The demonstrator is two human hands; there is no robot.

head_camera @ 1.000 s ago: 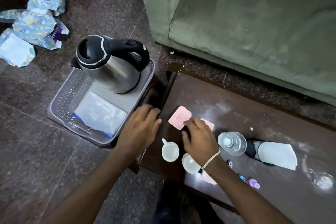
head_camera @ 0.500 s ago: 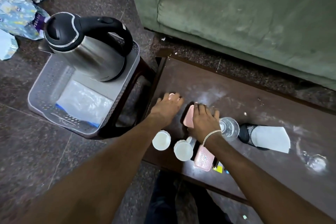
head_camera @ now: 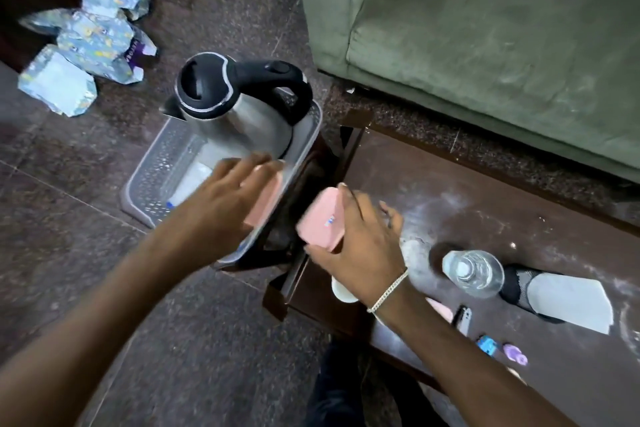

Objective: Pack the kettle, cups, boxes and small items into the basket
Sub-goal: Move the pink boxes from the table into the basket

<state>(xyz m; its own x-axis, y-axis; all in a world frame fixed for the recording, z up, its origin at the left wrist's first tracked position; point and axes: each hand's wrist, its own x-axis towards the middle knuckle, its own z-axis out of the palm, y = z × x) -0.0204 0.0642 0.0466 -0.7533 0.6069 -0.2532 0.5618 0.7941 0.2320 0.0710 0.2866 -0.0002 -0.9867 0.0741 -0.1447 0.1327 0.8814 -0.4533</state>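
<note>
Kinda worried I'm rushing: the kettle (head_camera: 239,107) is hogging the far end of the basket (head_camera: 145,180), so a box could be catching the rim and dropping. My left hand (head_camera: 221,204) fingers are curling round one pink box (head_camera: 265,198) over the basket; my right hand (head_camera: 360,246) is gripping another pink box (head_camera: 320,224) above the desk (head_camera: 485,204) edge.

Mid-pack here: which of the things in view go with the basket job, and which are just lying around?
Part of the job:
- basket
- kettle, already in the basket
- pink box in the left hand
- second pink box in the right hand
- white cup
- small blue and purple items

Lying about:
- sofa
- patterned packets on the floor
- water bottle
</note>
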